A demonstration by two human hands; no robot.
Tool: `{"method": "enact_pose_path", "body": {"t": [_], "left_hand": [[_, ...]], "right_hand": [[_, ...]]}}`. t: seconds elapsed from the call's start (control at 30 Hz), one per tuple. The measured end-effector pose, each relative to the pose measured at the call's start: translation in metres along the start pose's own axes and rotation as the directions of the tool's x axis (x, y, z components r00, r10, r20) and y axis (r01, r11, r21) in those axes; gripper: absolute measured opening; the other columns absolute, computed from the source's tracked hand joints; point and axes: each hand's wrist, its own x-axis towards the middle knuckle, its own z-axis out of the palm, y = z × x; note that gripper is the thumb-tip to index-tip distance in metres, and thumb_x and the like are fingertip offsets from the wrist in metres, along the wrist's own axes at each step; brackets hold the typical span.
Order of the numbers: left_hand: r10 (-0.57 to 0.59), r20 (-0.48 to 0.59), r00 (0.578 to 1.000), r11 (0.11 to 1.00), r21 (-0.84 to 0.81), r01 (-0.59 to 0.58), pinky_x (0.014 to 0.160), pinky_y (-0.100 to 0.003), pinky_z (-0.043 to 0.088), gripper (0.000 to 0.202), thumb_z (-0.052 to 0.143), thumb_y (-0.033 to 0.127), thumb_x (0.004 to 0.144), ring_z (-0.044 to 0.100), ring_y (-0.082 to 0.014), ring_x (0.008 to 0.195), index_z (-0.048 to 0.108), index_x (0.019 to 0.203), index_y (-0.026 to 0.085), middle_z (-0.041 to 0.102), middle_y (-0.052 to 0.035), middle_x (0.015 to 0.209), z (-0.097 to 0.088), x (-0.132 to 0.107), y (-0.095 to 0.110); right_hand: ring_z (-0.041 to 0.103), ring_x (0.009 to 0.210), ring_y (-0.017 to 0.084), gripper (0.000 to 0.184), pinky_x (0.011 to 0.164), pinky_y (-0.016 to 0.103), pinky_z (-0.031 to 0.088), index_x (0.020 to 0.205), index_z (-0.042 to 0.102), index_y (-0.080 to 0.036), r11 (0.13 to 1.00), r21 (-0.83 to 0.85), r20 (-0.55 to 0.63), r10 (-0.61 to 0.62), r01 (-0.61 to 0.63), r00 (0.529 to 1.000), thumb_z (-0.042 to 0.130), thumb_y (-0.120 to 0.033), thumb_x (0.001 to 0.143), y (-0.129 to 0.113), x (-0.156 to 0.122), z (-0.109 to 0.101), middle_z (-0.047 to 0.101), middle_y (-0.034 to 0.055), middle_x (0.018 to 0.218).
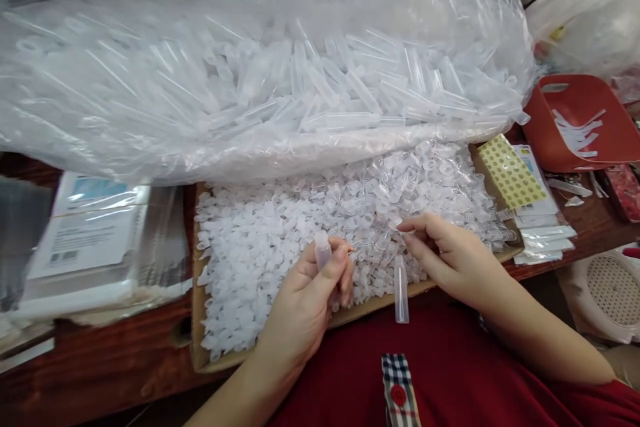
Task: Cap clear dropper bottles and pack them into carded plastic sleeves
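My left hand (317, 280) is closed around a translucent plastic tube (323, 253), its narrow end pointing up between thumb and fingers. My right hand (450, 257) pinches a small clear plastic piece (397, 222) between thumb and fingertips, over the box. Just below those fingertips a second clear tube (401, 293) appears upright at the box's front edge, against the red clothing; what supports it I cannot tell. Beneath both hands, a shallow cardboard box (199, 327) holds a heap of small white caps (260, 247) on the left and clear ridged pieces (435, 173) on the right.
Behind the box lies a big clear bag (280, 153) full of tubes. Packaging sleeves (85, 233) are stacked at left. To the right are a yellow sticker sheet (513, 170), small packets (543, 240) and a red basket (545, 127) with white strips. A stool (607, 293) stands lower right.
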Motion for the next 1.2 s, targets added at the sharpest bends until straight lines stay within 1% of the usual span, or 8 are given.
{"method": "enact_pose_path", "body": {"t": [0.13,0.37,0.5,0.6,0.7,0.77,1.0,1.2], "left_hand": [[-0.069,-0.009,0.998,0.995,0.065,0.069,0.045,-0.017,0.034,0.022,0.067,0.041,0.082,0.034,-0.0054,0.043,0.061,0.077,0.021,0.038,0.0093,0.05,-0.003,0.003,0.005],[-0.163,0.076,0.984,0.984,0.09,0.156,0.061,-0.02,0.046,0.017,0.072,0.038,0.078,0.052,-0.0102,0.06,0.064,0.082,0.023,0.058,0.0045,0.065,-0.005,-0.005,-0.001],[-0.16,0.104,0.982,0.982,0.12,0.148,0.071,-0.026,0.051,0.015,0.071,0.037,0.08,0.062,-0.0148,0.076,0.066,0.086,0.024,0.067,0.0014,0.083,-0.006,-0.012,-0.008],[-0.086,0.075,0.993,0.991,0.11,0.078,0.08,-0.027,0.052,0.011,0.069,0.034,0.082,0.064,-0.0167,0.091,0.067,0.088,0.025,0.07,-0.0001,0.098,-0.007,-0.014,-0.014],[-0.084,0.151,0.985,0.996,0.035,0.08,0.085,-0.03,0.052,0.011,0.066,0.033,0.085,0.065,-0.019,0.099,0.067,0.093,0.026,0.071,-0.001,0.106,-0.007,-0.014,-0.02],[-0.11,0.242,0.964,0.994,-0.001,0.114,0.084,-0.031,0.052,0.013,0.065,0.033,0.086,0.067,-0.0184,0.093,0.067,0.097,0.027,0.072,-0.0012,0.101,-0.007,-0.014,-0.023],[-0.171,0.331,0.928,0.983,-0.005,0.183,0.072,-0.023,0.053,0.014,0.071,0.032,0.081,0.068,-0.0138,0.073,0.069,0.082,0.018,0.072,-0.0017,0.074,-0.011,-0.016,-0.022],[-0.192,0.103,0.976,0.963,-0.169,0.208,0.052,-0.021,0.056,0.011,0.069,0.019,0.078,0.066,-0.0128,0.05,0.069,0.088,0.014,0.068,0.0004,0.06,-0.027,-0.016,0.001]], "right_hand": [[0.07,0.071,0.026,0.03,0.058,0.03,0.045,0.112,0.056,-0.016,0.931,-0.359,0.316,0.182,-0.06,0.931,0.047,-0.038,0.094,-0.007,0.003,-0.004,0.072,0.0064,0.078],[0.071,0.074,0.029,0.048,0.056,0.031,0.044,0.131,0.043,-0.009,0.899,-0.42,0.329,0.28,-0.126,0.902,0.049,-0.035,0.091,-0.023,0.006,0.02,0.072,0.008,0.077],[0.066,0.065,0.022,0.042,0.057,0.028,0.043,0.127,0.046,-0.011,0.949,-0.246,0.291,0.268,-0.199,0.919,0.051,-0.025,0.087,-0.018,-0.001,0.018,0.067,0.0022,0.07],[0.06,0.058,0.014,0.03,0.053,0.024,0.044,0.117,0.05,-0.018,0.967,0.119,0.186,0.203,-0.227,0.961,0.05,-0.032,0.09,-0.013,-0.008,0.011,0.059,-0.0018,0.07],[0.056,0.058,0.01,0.025,0.051,0.021,0.045,0.109,0.052,-0.021,0.893,0.434,0.015,0.124,-0.118,0.992,0.053,-0.038,0.09,-0.013,-0.009,0.01,0.052,-0.0027,0.074],[0.056,0.061,0.01,0.024,0.054,0.02,0.046,0.107,0.053,-0.021,0.866,0.496,-0.011,0.082,-0.066,0.997,0.057,-0.036,0.088,-0.015,-0.006,0.013,0.053,-0.0023,0.077],[0.056,0.063,0.01,0.025,0.06,0.023,0.047,0.104,0.06,-0.018,0.965,0.257,0.01,-0.051,0.047,0.999,0.058,-0.038,0.089,-0.025,0.01,0.026,0.061,0.0001,0.08],[0.062,0.082,0.016,0.017,0.071,0.027,0.049,0.104,0.063,-0.021,0.989,-0.063,-0.06,-0.137,0.133,0.989,0.05,-0.027,0.094,-0.015,0.017,-0.001,0.065,0.0042,0.091]]}}
